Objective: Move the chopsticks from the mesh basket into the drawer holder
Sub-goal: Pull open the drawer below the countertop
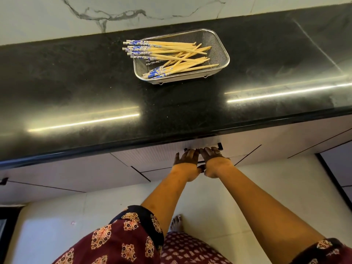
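A rectangular steel mesh basket (222,54) stands on the black countertop and holds several wooden chopsticks (171,54) with blue-and-white patterned tops; some tops stick out over its left rim. Below the counter's front edge, my left hand (187,160) and my right hand (214,158) are side by side on the white drawer front (152,157). The fingers of both hook over its black drawer handle (219,146). The drawer is closed, so the holder inside is hidden.
The glossy black countertop (95,96) runs across the view, with a marble wall (114,12) behind it. White cabinet fronts (57,176) flank the drawer. Pale floor tiles (219,206) and my bare foot (176,222) lie below.
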